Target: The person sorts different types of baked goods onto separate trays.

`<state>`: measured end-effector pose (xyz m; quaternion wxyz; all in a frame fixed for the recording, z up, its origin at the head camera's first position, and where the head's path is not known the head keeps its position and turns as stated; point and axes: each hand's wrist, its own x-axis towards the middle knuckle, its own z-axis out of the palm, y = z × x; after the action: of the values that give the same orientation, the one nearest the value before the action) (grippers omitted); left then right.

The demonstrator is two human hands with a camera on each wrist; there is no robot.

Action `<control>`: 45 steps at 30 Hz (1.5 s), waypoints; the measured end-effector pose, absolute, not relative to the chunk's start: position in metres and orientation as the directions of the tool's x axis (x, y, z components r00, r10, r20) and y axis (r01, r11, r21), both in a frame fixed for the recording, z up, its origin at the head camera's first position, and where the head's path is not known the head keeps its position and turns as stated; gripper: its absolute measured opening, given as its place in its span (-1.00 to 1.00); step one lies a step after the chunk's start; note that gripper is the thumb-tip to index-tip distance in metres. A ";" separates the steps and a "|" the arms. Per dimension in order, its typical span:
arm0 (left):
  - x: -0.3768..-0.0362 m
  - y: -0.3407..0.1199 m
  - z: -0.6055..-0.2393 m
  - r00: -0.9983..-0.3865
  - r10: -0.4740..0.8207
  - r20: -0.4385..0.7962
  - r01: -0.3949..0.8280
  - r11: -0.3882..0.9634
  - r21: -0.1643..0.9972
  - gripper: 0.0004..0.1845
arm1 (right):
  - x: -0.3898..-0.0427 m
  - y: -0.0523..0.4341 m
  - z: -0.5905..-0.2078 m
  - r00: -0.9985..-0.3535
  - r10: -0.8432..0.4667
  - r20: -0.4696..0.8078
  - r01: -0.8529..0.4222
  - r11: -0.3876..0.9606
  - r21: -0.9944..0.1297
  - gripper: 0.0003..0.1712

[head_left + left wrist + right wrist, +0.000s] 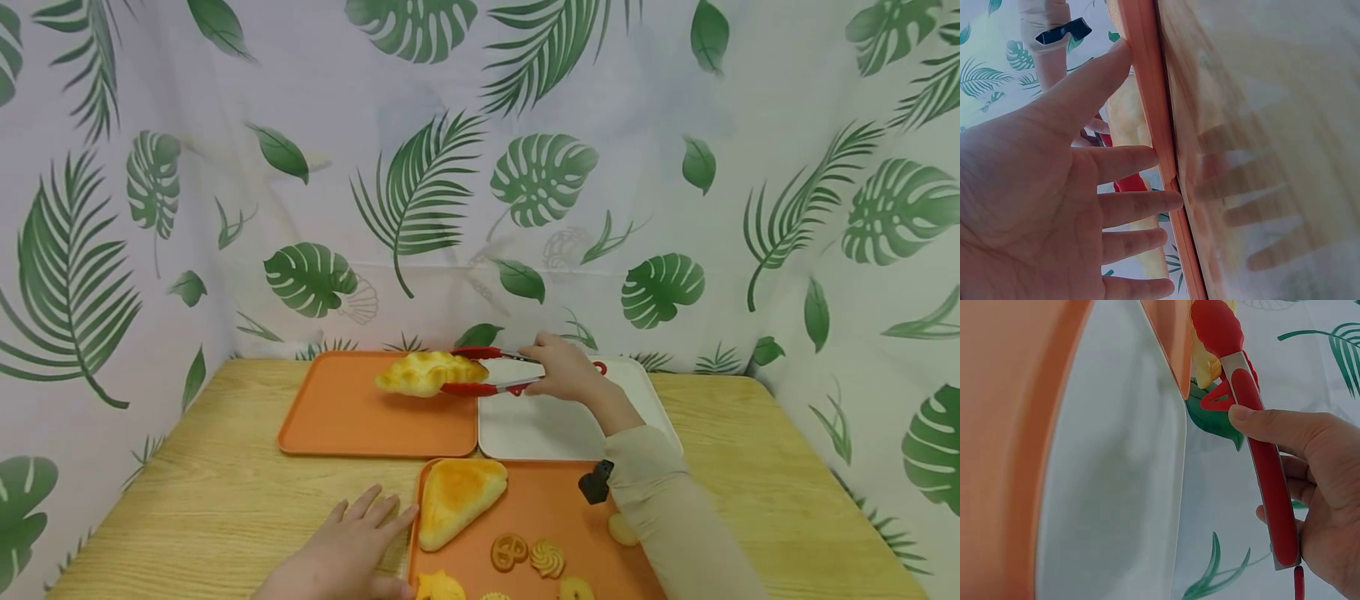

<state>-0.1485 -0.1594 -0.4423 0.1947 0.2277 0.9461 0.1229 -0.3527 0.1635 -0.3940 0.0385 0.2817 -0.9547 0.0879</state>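
Observation:
My right hand [564, 367] grips red-and-silver tongs [1261, 456], thumb along one arm and fingers round the other side. Between the red tong tips is a golden, ridged bread roll [420, 373], over the right part of the back orange tray [337, 417]; whether it touches the tray I cannot tell. My left hand [348, 546] has its fingers spread and straight, at the left edge of the front orange tray [555, 500]. In the left wrist view its thumb and fingertips are against or close to the tray's rim [1150, 94].
A white tray [540, 425] stands beside the back orange one, under my right forearm. The front tray bears a triangular bread [459, 500], a pretzel cookie [509, 552], a swirl cookie [547, 559] and several other pieces. A leaf-patterned cloth [450, 208] hangs behind the wooden table [187, 500].

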 end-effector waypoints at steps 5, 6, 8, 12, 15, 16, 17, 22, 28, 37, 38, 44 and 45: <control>-0.149 -0.160 -0.441 -0.820 0.478 -0.314 0.382 0.866 0.322 -0.01 | -0.363 0.141 -0.397 -0.849 -0.525 0.061 -0.528 0.842 -0.111 -0.27; -0.149 -0.160 -0.441 -0.820 0.477 -0.317 0.379 0.867 0.324 -0.02 | -0.364 0.138 -0.398 -0.849 -0.526 0.048 -0.528 0.843 -0.099 -0.27; -0.149 -0.160 -0.441 -0.818 0.479 -0.320 0.380 0.866 0.325 -0.02 | -0.366 0.130 -0.400 -0.849 -0.528 0.022 -0.528 0.847 -0.066 -0.26; -0.150 -0.160 -0.441 -0.815 0.479 -0.328 0.376 0.866 0.329 -0.02 | -0.366 0.121 -0.403 -0.855 -0.518 -0.024 -0.518 0.855 -0.032 -0.25; -0.150 -0.160 -0.442 -0.815 0.474 -0.332 0.371 0.868 0.330 -0.01 | -0.364 0.119 -0.404 -0.857 -0.513 -0.040 -0.511 0.858 -0.049 -0.24; -0.150 -0.159 -0.442 -0.816 0.473 -0.333 0.370 0.870 0.326 -0.01 | -0.363 0.120 -0.404 -0.857 -0.514 -0.041 -0.512 0.858 -0.052 -0.23; -0.150 -0.159 -0.442 -0.816 0.472 -0.333 0.370 0.870 0.325 -0.01 | -0.362 0.121 -0.403 -0.858 -0.512 -0.042 -0.510 0.859 -0.054 -0.22; -0.150 -0.157 -0.443 -0.816 0.476 -0.329 0.379 0.869 0.317 -0.01 | -0.351 0.135 -0.394 -0.864 -0.503 -0.002 -0.502 0.863 -0.058 -0.20; -0.149 -0.157 -0.442 -0.821 0.472 -0.321 0.376 0.871 0.317 -0.01 | -0.337 0.157 -0.380 -0.854 -0.505 0.125 -0.510 0.860 -0.011 -0.14; -0.149 -0.157 -0.441 -0.817 0.471 -0.334 0.370 0.871 0.322 -0.01 | -0.311 0.184 -0.369 -0.785 -0.544 0.296 -0.496 0.839 0.226 -0.13; -0.148 -0.157 -0.441 -0.816 0.472 -0.333 0.372 0.870 0.323 0.00 | -0.307 0.187 -0.368 -0.787 -0.542 0.296 -0.489 0.839 0.237 -0.13; -0.149 -0.157 -0.440 -0.816 0.474 -0.331 0.372 0.869 0.327 0.00 | -0.277 0.207 -0.370 -0.801 -0.528 0.282 -0.468 0.846 0.255 -0.11; -0.149 -0.157 -0.440 -0.815 0.472 -0.335 0.369 0.870 0.328 -0.01 | -0.271 0.211 -0.371 -0.798 -0.531 0.286 -0.468 0.844 0.260 -0.11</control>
<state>-0.1491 -0.1568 -0.4399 0.2068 0.2226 0.9445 0.1247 -0.2709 0.2108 -0.3711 0.1761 0.2646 -0.9440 -0.0883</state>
